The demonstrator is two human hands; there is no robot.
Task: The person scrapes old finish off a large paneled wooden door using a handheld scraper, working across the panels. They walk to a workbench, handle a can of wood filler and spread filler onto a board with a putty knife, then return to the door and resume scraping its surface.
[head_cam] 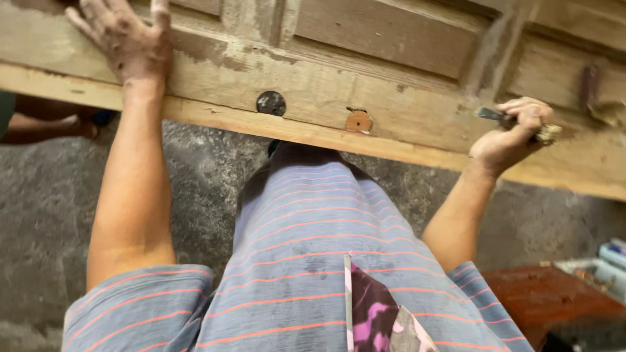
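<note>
An old wooden door (391, 72) with worn panels lies flat in front of me, its edge facing me. My left hand (127, 39) rests flat on its surface at the upper left, fingers spread. My right hand (515, 133) is closed around a small scraper tool (495, 117), whose metal blade points left over the door's frame at the right. The tool's putty-caked handle end sticks out past my fingers. A dark round hole (270, 103) and a small round brown patch (358, 121) sit on the door's frame between my hands.
Below the door is a rough grey concrete floor (52, 189). A reddish-brown wooden piece (554, 300) lies at the lower right, with a light-coloured object (610, 261) beside it. Another person's limb (45, 124) shows at the far left under the door.
</note>
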